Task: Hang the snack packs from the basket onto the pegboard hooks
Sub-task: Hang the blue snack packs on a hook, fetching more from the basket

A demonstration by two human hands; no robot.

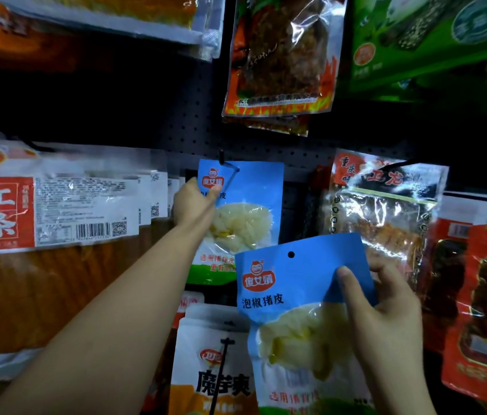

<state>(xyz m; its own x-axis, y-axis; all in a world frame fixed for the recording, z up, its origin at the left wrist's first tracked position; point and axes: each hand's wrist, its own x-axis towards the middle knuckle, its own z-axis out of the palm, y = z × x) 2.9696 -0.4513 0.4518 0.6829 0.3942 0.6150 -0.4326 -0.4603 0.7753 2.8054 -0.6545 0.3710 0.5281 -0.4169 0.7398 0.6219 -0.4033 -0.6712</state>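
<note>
A blue snack pack (251, 205) with pale contents hangs on a black hook (222, 158) of the dark pegboard (188, 130) at the centre. My left hand (192, 205) grips its upper left corner. Lower and to the right, my right hand (382, 319) holds a second blue snack pack (296, 301) of the same kind, thumb on its front; its round hang hole shows near its top edge. This pack is held clear of the board and tilted slightly. The basket is out of view.
Other packs crowd the board: red and white noodle packs (50, 211) at the left, a flame-printed pack (284, 55) above, green packs (430, 40) at the upper right, red and clear packs (385, 211) at the right, white packs (215, 369) on a hook below.
</note>
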